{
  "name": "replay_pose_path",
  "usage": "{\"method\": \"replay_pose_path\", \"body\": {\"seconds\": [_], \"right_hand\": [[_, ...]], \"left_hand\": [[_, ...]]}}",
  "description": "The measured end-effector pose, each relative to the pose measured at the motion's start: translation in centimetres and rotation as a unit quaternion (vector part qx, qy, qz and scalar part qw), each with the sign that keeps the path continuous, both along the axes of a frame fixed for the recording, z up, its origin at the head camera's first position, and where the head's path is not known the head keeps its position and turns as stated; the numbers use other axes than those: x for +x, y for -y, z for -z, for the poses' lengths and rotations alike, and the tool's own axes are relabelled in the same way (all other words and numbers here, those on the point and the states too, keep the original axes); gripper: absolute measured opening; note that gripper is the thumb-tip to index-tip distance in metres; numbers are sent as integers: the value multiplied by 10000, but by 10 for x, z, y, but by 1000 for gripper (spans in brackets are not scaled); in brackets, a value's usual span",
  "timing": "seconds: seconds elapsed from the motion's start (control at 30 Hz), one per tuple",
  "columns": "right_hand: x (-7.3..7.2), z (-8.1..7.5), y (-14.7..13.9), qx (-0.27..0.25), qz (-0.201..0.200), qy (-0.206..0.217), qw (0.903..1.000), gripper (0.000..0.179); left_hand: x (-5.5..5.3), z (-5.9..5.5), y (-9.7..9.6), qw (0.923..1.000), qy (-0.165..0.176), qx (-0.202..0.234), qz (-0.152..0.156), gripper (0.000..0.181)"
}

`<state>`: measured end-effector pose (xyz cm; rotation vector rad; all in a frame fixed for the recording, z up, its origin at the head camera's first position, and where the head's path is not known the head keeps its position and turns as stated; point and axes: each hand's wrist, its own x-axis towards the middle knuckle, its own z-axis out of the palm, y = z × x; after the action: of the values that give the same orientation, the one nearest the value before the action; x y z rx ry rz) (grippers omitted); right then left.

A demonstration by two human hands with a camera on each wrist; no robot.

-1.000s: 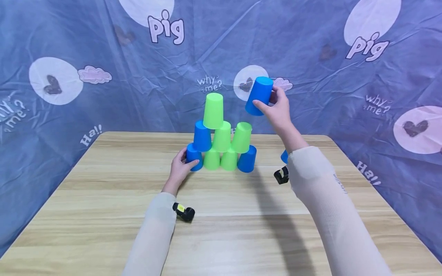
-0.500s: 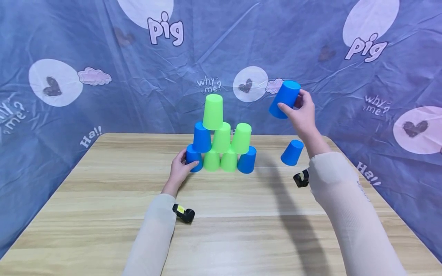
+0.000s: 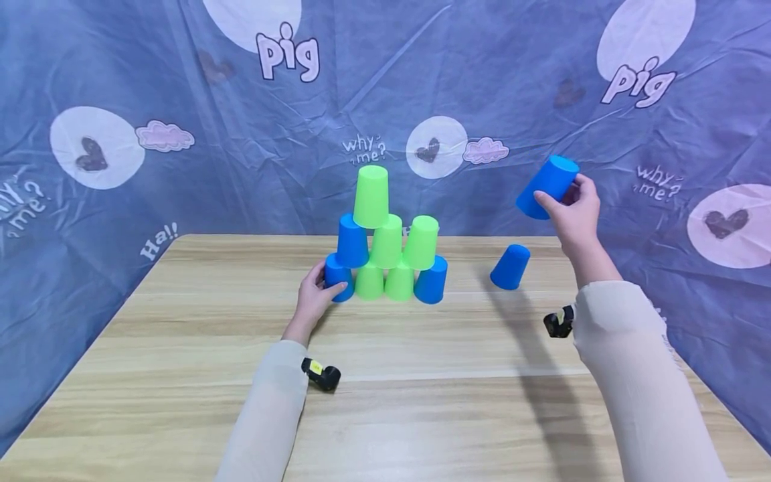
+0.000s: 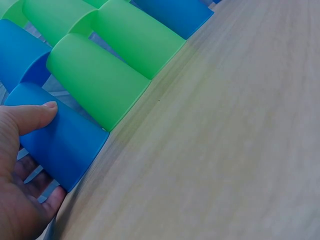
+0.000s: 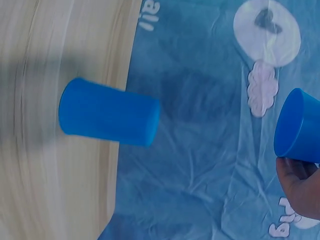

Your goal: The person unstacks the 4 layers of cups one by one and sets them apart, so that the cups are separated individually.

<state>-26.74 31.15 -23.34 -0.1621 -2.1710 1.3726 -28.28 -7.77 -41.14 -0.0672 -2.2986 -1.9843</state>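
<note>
Upside-down green and blue cups form a stepped stack, one green cup [image 3: 371, 197] alone on its third level. My left hand [image 3: 312, 298] holds the blue cup [image 4: 62, 137] at the stack's bottom left corner, thumb across its near side and fingers round the outer side. Up in the air at the right, my right hand [image 3: 578, 217] grips another blue cup [image 3: 549, 187], mouth down and tilted. Below it and to the left, a lone blue cup [image 3: 510, 268] stands inverted on the table; the right wrist view also has this cup [image 5: 107, 111].
The wooden table [image 3: 385, 402] reaches back to a blue printed cloth [image 3: 271, 147] hanging behind it. A blue cup [image 3: 430, 280] closes the right end of the bottom row, with a green cup [image 3: 421, 242] resting partly above it.
My right hand has carried its blue cup rightward and somewhat lower, away from the stack, tilting it more. The lone blue cup has come into full view. My left hand stays put.
</note>
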Motion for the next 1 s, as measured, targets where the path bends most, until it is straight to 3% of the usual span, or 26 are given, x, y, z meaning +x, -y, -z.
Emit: {"method": "replay_pose_path", "body": {"seconds": [0.63, 1.0], "right_hand": [[3, 33, -42, -208, 955, 527, 9938, 68], [7, 66, -66, -416, 1391, 1156, 9826, 72]], "left_hand": [[2, 5, 0, 10000, 23, -52, -24, 62], [0, 5, 0, 10000, -3, -58, -44, 62]]}}
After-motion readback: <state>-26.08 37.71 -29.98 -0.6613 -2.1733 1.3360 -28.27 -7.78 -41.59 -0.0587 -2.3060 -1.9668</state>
